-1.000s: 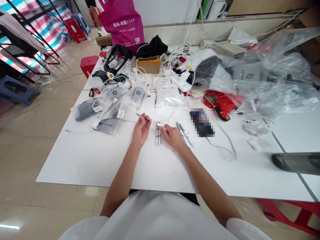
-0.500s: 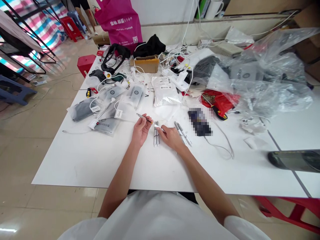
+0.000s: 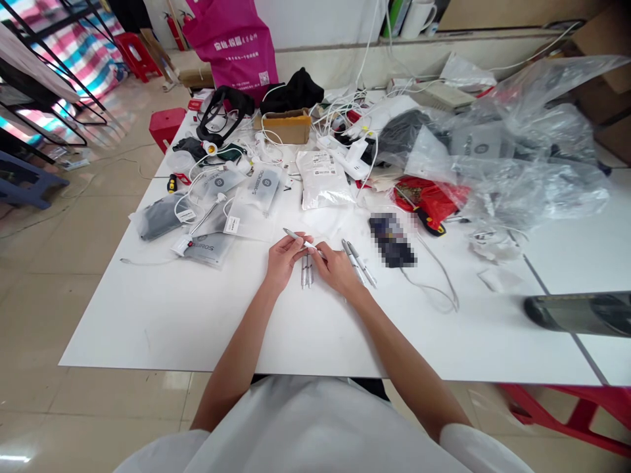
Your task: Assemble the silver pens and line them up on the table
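Between both hands I hold a silver and white pen (image 3: pixel 298 238), its grey tip pointing up and to the left. The fingers of my left hand (image 3: pixel 286 259) are closed around the pen's front part. My right hand (image 3: pixel 336 268) pinches its white rear part, and the two parts now meet in one line. Under and between my hands lie a few silver pens (image 3: pixel 306 272), partly covered by my fingers. Just right of my right hand, more silver pens (image 3: pixel 361 259) rest side by side on the white table (image 3: pixel 207 322).
A phone (image 3: pixel 393 240), blurred out, lies to the right with a cable. Packaged pouches (image 3: pixel 210 248) and a white packet (image 3: pixel 324 179) lie beyond my hands. A screwdriver (image 3: pixel 430 222) sits by a red bag. Clear plastic bags (image 3: pixel 537 184) and a dark cylinder (image 3: pixel 582 314) are farther right.
My hands have come together. The white rear part in my right hand has met the front part in my left, where a gap with a thin dark refill showed before.
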A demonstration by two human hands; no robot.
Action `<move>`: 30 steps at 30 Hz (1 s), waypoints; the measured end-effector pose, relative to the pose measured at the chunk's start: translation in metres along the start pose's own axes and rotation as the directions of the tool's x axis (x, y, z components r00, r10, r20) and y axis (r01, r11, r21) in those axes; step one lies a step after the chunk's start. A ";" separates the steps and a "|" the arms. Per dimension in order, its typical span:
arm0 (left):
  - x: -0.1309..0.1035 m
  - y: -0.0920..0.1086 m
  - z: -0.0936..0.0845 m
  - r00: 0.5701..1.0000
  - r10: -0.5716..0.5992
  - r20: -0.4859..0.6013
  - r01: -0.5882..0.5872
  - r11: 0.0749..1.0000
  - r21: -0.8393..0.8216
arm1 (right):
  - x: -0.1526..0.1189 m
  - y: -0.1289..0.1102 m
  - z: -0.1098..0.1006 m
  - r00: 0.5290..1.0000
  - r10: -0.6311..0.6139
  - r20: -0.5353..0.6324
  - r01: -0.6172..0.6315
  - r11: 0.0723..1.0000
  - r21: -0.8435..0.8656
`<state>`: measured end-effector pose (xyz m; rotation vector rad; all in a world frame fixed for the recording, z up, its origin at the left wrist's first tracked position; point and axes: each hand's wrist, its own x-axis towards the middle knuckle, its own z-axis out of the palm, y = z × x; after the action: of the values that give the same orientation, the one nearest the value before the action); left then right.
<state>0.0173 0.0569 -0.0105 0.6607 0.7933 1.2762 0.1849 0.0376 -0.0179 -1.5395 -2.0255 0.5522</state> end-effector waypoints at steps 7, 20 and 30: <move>0.000 -0.001 -0.001 1.000 0.014 0.019 -0.015 0.998 0.053 | 0.001 -0.001 0.000 1.000 0.019 -0.019 -0.019 0.999 0.032; -0.002 0.001 0.003 1.000 -0.002 -0.013 0.003 0.998 0.059 | -0.001 -0.002 -0.003 0.999 -0.046 -0.003 0.045 0.999 -0.005; -0.001 0.002 0.001 1.000 -0.008 -0.006 0.008 0.999 0.053 | -0.001 -0.002 -0.005 0.997 -0.072 0.021 0.071 0.997 0.038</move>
<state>0.0173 0.0561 -0.0079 0.6954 0.8360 1.2539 0.1866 0.0366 -0.0132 -1.4394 -2.0666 0.5781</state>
